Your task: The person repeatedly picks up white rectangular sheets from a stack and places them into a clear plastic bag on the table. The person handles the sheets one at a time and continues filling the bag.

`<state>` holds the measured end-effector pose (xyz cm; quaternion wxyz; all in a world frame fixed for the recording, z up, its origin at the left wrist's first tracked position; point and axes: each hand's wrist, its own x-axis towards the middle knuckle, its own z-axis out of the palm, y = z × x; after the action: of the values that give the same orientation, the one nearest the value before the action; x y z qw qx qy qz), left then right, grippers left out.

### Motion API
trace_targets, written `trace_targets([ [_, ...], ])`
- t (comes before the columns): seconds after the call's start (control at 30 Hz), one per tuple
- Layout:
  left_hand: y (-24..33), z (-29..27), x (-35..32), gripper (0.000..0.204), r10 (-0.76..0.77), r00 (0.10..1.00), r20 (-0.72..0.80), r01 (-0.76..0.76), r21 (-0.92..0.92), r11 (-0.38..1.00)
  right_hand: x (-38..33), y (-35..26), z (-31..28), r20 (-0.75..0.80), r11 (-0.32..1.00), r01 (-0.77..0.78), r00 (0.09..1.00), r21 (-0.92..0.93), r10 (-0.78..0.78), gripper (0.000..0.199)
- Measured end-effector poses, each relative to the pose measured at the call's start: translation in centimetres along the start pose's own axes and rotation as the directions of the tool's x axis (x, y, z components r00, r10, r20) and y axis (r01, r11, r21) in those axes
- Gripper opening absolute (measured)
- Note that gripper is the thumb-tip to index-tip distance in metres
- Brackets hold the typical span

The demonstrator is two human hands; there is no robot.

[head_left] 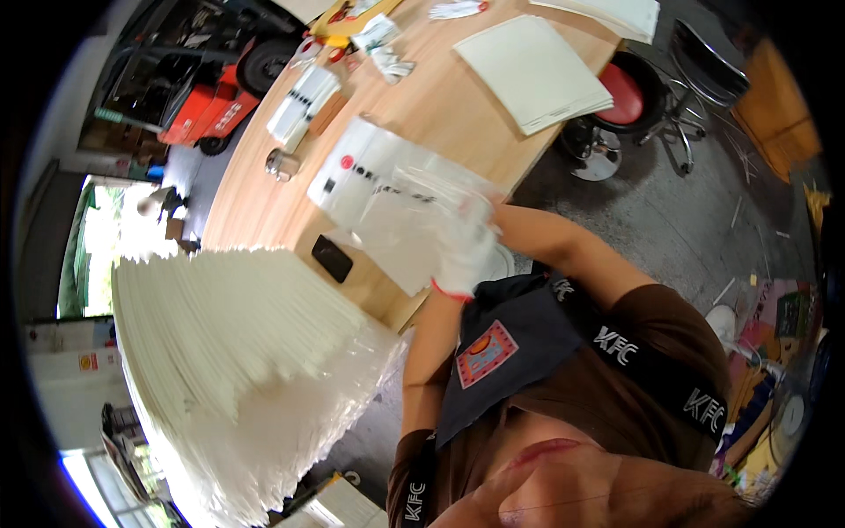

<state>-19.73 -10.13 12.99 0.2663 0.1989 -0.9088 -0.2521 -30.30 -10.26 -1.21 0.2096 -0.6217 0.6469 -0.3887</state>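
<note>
The left hand wears a white work glove with a red cuff and its grip is closed on the edge of a clear plastic bag, which lies flat on the wooden bench near its front edge. The bag has some white content inside and a small red dot and black marks at its far end. The right hand comes to the same corner of the bag, but it is mostly hidden behind the glove and the plastic, so I cannot tell if its fingers are closed or apart.

Just beside the bag lies a black phone. A tall stack of white sheets stands at the left. Further on the bench are a small glass jar and a flat pile of white cards. A red stool stands beside the bench.
</note>
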Motion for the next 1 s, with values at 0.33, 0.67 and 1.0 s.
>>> trace_targets([
  [0.33, -16.2, 5.1, -4.9, 0.025, -0.35, 0.936, -0.019, 0.342, -0.177, 0.923, -0.8, 6.2, -8.9, 0.094, 0.917, -0.128, 0.98, -0.376, 0.176, 0.022],
  [0.67, -12.3, 6.9, 2.4, 0.028, -0.494, 0.773, 0.399, 0.634, -0.525, 0.568, 0.6, 16.9, -17.6, 0.051, 0.5, 0.016, 0.997, -0.866, 0.057, 0.025],
  [1.0, -15.9, 15.7, 2.4, 0.029, -0.637, 0.69, 0.343, 0.646, -0.689, 0.329, -7.5, 1.3, -11.4, -0.023, 0.886, 0.273, 0.953, -0.375, -0.303, 0.038],
])
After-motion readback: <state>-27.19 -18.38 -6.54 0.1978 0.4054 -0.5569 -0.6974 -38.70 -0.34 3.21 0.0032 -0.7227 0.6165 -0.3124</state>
